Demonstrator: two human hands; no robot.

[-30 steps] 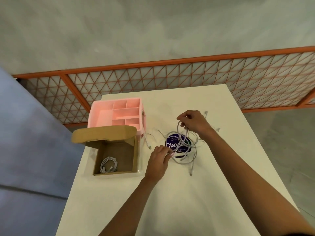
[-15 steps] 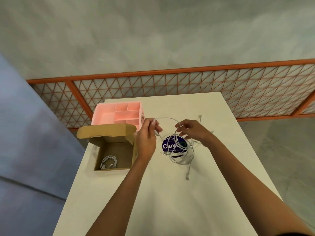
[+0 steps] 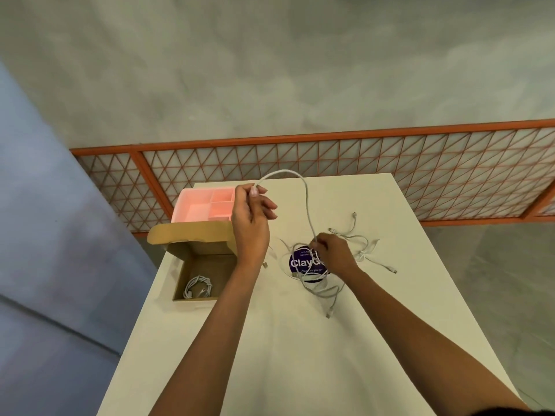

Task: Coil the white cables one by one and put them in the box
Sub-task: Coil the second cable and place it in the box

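Note:
My left hand (image 3: 251, 217) is raised above the table and pinches one end of a white cable (image 3: 303, 190), which arches up and over to my right hand (image 3: 333, 253). My right hand pinches the same cable low down, over a tangle of loose white cables (image 3: 357, 244) on the white table (image 3: 300, 355). An open cardboard box (image 3: 222, 265) stands at the table's left edge, its flap folded back. One coiled white cable (image 3: 198, 288) lies inside it.
A pink compartment organiser (image 3: 204, 207) stands behind the box. A round purple sticker (image 3: 301, 262) lies under the cable tangle. An orange lattice fence (image 3: 390, 175) runs behind the table, and the floor drops away on the left and right.
My left hand has lifted up and to the left with the cable end, drawing a long arc out of the tangle. My right hand has dropped lower onto the tangle.

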